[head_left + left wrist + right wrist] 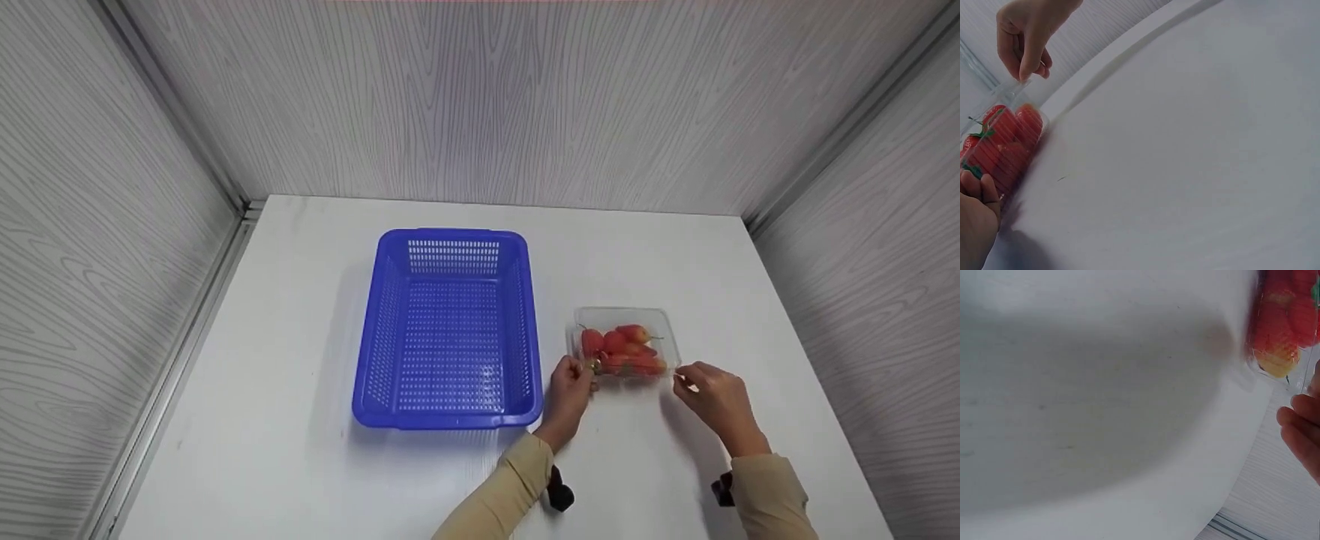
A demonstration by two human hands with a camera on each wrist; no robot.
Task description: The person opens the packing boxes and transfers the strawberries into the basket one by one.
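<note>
A clear plastic clamshell box (626,341) filled with red strawberry-shaped fruits (621,350) sits on the white surface (285,360), right of centre in the head view; both hands are at its near edge. The left hand (570,386) is at the box's lower left corner, its fingers curled against the plastic there; in the left wrist view the fingertips (982,188) lie against the box wall at the lower left of the frame, though whether they pinch the rim I cannot tell. The right hand (712,397) pinches the thin flange at the box's lower right corner between thumb and forefinger; the left wrist view shows this pinch (1024,39) in the upper left of the frame, on the transparent edge. In the right wrist view the fruits (1286,320) fill the upper right corner, with fingertips (1300,424) just below them. A blue perforated rectangular plastic basket (450,330) stands just left of the box, near it but apart; grey wood-grain panels (525,97) wall in the surface on three sides. Beige sleeves (499,495) cover both forearms.
</note>
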